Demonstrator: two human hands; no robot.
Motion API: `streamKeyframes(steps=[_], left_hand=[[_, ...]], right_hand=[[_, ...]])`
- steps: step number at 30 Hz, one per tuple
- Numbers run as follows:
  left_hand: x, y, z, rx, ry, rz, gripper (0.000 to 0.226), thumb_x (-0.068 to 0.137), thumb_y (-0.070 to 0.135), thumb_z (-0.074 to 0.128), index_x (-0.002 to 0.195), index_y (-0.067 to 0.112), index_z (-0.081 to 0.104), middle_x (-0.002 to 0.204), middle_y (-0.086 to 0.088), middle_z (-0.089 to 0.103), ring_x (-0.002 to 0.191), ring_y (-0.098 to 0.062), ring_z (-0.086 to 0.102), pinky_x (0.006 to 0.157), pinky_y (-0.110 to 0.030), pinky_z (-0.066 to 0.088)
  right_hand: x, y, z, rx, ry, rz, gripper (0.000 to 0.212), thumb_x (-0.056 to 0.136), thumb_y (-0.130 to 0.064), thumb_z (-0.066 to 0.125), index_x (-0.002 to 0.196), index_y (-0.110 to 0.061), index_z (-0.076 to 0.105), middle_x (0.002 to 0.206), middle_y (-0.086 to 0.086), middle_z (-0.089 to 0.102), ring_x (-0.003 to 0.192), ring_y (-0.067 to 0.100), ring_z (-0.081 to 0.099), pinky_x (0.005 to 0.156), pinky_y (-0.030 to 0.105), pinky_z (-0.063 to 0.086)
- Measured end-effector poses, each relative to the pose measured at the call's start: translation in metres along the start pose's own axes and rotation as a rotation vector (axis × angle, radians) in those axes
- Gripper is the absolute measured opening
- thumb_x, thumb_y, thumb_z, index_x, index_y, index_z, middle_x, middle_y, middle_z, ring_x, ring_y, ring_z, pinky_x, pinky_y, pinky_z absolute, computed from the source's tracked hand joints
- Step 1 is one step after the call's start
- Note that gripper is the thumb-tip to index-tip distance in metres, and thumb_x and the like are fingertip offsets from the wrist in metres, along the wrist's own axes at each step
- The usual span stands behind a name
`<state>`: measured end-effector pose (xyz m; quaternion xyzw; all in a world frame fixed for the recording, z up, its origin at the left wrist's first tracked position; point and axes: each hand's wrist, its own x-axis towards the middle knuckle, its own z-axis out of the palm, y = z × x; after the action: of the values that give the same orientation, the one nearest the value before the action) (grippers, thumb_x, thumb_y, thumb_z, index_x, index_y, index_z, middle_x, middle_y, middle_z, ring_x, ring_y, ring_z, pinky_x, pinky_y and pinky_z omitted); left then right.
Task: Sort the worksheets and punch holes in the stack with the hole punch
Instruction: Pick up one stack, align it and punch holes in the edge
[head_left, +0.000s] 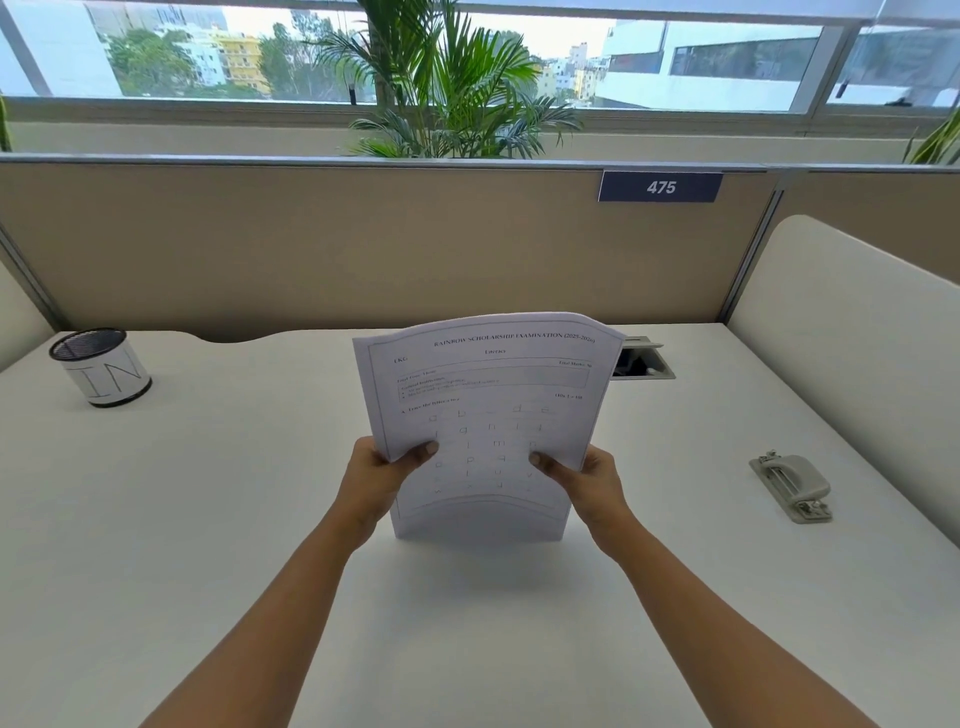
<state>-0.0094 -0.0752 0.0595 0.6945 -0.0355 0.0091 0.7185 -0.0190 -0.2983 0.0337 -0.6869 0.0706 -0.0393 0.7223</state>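
A stack of white worksheets (488, 395) stands upright in the middle of the desk, its bottom edge on the white desktop (208, 519). The front sheet shows printed text and traced letters. My left hand (384, 473) grips the stack's left edge, thumb across the front. On the right edge, my right hand (584, 480) holds it the same way. The top of the stack bows slightly backward. A grey hole punch (792, 486) lies on the desk far to the right, apart from both hands.
A mesh pen cup (101, 366) stands at the back left. A cable port (641, 358) is set into the desk behind the papers. Beige partitions (363, 249) close the back, and a padded divider (841, 338) runs along the right.
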Motion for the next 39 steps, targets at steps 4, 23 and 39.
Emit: streamKeyframes(steps=[4, 23, 39], left_hand=[[0.002, 0.0, -0.003, -0.029, 0.051, 0.01, 0.015, 0.079, 0.01, 0.068, 0.083, 0.024, 0.067, 0.083, 0.004, 0.072, 0.08, -0.018, 0.066, 0.072, -0.035, 0.056], [-0.004, -0.001, 0.025, -0.658, 0.216, -0.038, 0.055, 0.07, 0.013, 0.062, 0.122, 0.023, 0.049, 0.109, 0.002, 0.063, 0.098, -0.019, 0.06, 0.068, -0.027, 0.059], [0.012, -0.005, -0.054, -0.09, 0.199, -0.115, 0.03, 0.074, -0.008, 0.065, 0.102, 0.004, 0.062, 0.082, 0.0, 0.069, 0.08, -0.017, 0.062, 0.06, -0.019, 0.055]], right_hand=[[-0.002, 0.006, -0.007, -0.017, 0.011, -0.009, 0.009, 0.076, -0.016, 0.073, 0.082, -0.021, 0.069, 0.085, -0.003, 0.071, 0.082, 0.018, 0.065, 0.072, 0.021, 0.052], [-0.008, 0.009, 0.022, 0.548, -0.1, 0.071, 0.061, 0.05, -0.023, 0.082, 0.106, -0.019, 0.059, 0.103, 0.0, 0.07, 0.092, 0.014, 0.067, 0.072, 0.025, 0.058], [0.01, -0.006, -0.037, 0.132, -0.023, -0.069, 0.076, 0.029, -0.056, 0.087, 0.093, -0.018, 0.069, 0.09, -0.008, 0.075, 0.087, 0.013, 0.071, 0.083, 0.033, 0.057]])
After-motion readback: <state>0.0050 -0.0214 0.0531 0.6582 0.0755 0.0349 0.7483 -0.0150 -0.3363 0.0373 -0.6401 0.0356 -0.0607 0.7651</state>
